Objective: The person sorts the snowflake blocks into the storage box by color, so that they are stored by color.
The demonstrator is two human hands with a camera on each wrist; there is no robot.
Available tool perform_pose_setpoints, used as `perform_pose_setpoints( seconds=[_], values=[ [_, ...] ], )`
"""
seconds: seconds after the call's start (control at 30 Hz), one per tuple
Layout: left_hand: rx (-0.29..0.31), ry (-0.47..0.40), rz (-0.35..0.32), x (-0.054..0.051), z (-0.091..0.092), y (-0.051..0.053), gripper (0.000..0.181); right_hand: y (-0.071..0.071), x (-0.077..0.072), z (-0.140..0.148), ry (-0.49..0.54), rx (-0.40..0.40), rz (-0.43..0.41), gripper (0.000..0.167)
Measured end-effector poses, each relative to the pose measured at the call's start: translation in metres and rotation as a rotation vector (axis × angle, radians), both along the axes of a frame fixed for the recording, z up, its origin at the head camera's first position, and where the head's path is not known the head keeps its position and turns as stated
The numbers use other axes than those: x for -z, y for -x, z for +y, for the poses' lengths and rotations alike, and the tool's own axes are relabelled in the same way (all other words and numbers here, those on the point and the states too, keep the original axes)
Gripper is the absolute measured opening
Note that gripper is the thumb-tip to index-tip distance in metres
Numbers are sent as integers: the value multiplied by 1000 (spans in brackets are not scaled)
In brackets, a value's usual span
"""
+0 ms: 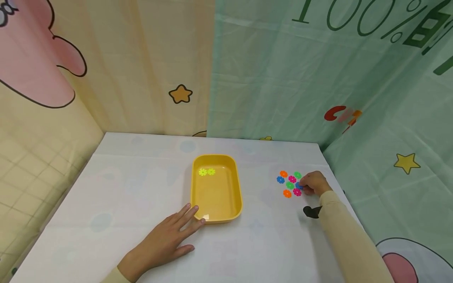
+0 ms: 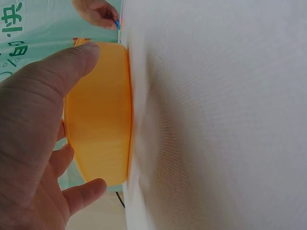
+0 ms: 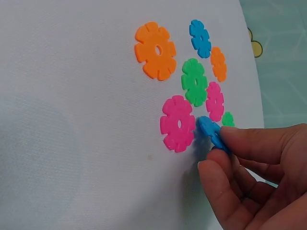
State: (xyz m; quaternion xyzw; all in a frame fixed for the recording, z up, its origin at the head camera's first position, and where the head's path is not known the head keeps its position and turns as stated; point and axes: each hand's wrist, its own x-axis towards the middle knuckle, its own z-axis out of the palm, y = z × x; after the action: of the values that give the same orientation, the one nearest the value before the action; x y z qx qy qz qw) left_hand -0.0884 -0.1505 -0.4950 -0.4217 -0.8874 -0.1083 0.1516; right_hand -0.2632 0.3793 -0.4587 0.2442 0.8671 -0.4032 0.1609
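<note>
The counter (image 1: 141, 188) has a white surface with pale round spots (image 1: 100, 222). A yellow tray (image 1: 219, 198) sits near its middle, long sides running from near to far. To the right, flower-shaped pieces lie flat in a loose cluster: a blue piece (image 1: 280, 179) leftmost, an orange piece (image 1: 283, 173) and a green piece (image 1: 297, 175) farthest, another pink piece (image 1: 292, 179) and green one (image 1: 290, 185) between, and orange (image 1: 287, 193) and pink (image 1: 297, 192) ones nearest.

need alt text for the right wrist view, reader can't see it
A right hand pinches a tilted blue flower-shaped disc above a white surface. Beside it lie seven similar discs: two orange discs, two pink discs, two green discs and another blue disc. Pale green cloth shows at the right.
</note>
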Motion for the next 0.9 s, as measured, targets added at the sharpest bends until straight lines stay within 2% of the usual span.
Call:
perform_pose_setpoints(
  seconds=[0.2,0.33,0.57,0.9],
  values=[
    [-5,5,-13,0,0,0,82,3,-4,-1,83,79,34,35],
    [-7,6,-14,0,0,0,83,4,-10,-11,139,81,77,39],
    [-10,9,-7,1,-1,0,83,14,-25,-40,230,97,78,43],
    [4,-7,21,3,0,0,84,33,-45,-92,317,1,141,38]
  ],
)
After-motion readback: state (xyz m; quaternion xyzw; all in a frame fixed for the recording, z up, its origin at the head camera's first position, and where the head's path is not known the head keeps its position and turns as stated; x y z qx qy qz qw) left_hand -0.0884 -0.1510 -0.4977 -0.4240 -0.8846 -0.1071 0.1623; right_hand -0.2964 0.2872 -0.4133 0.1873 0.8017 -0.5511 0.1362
